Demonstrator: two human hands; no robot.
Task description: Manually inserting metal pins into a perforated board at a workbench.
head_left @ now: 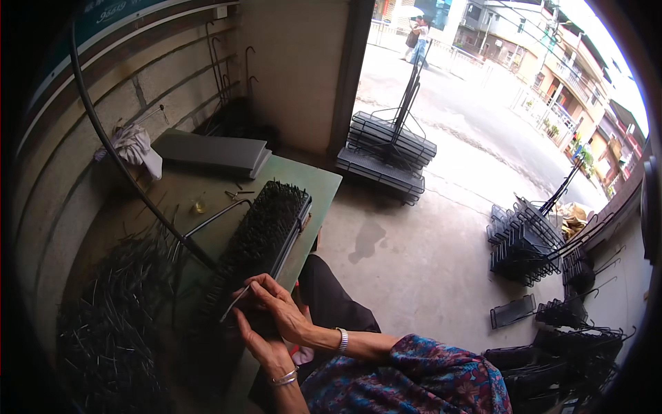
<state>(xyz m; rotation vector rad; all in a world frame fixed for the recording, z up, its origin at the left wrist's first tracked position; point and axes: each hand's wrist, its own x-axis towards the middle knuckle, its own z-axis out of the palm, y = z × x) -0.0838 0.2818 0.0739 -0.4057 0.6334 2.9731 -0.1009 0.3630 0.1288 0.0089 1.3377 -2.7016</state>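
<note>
Above a long metal rack (272, 228) packed with short black pieces, my two hands work close together at its near end. My right hand (279, 303) is closed, pinching a thin grey rod (234, 304) between thumb and fingers. Just below it, my left hand (263, 348) has one finger reaching up toward the rod's lower end. Its other fingers are curled in shadow, and what they hold, if anything, is hidden. A loose heap of thin black strips (114, 324) lies to the left on the green table (314, 181).
A black curved bar (131, 162) arches over the table. Behind the rack lie a grey panel (207, 153) and small metal pieces (238, 190). Black wire racks (386, 152) stand on the floor, with more stacked racks (524, 241) at the right. My leg (338, 293) is beside the table edge.
</note>
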